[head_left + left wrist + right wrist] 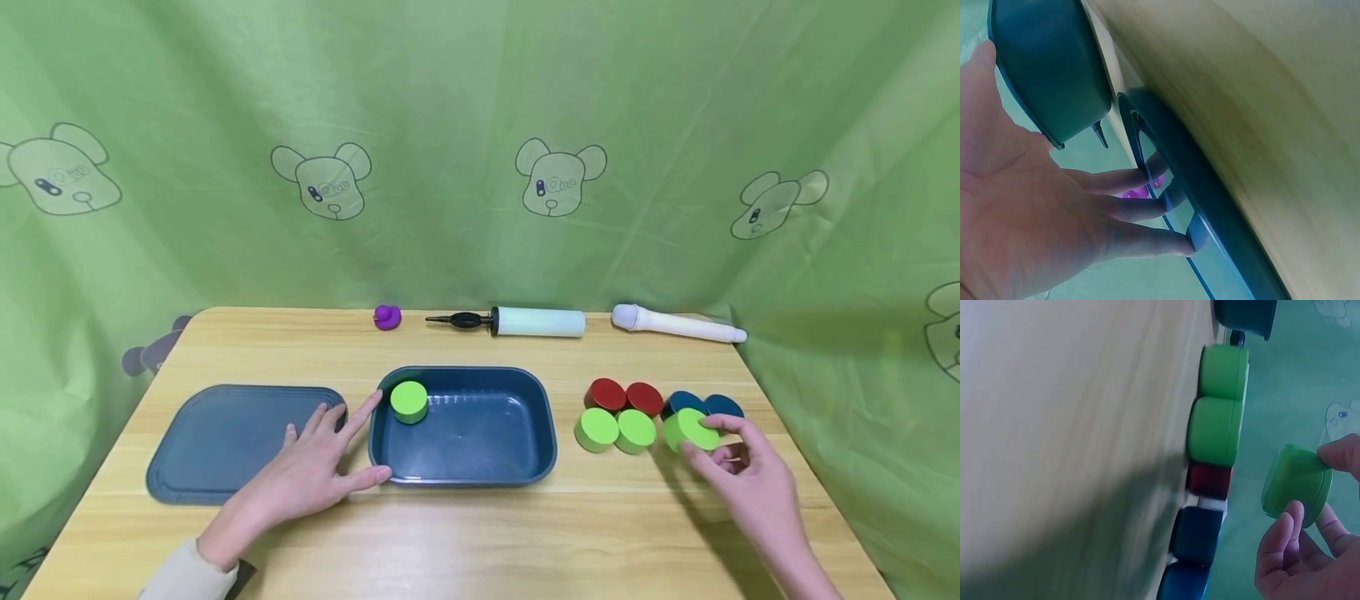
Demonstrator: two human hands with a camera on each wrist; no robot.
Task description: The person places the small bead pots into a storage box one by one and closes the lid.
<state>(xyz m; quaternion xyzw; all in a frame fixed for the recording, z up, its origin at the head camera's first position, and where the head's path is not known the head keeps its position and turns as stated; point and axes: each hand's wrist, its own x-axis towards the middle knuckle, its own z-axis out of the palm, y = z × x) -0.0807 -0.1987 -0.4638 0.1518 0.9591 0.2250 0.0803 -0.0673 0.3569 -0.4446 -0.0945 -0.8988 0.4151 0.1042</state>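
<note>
My right hand (750,475) pinches a round green container (1294,481) between thumb and fingers, held above the table in front of two dark blue containers (1197,534). Just left of it, two more green containers (597,430) stand side by side, with two red ones (643,399) behind them. A dark blue rectangular box (465,446) sits mid-table, and one green container (409,402) stands in its back left corner. With fingers spread, my left hand (315,467) touches the box's left rim; its other fingertips rest on the flat blue lid (225,442).
Along the table's back edge lie a purple rubber duck (387,317), a hand pump (536,322) with a black nozzle, and a white microphone (678,323). A green curtain (450,167) with printed bear heads hangs behind and at the sides of the wooden table (465,542).
</note>
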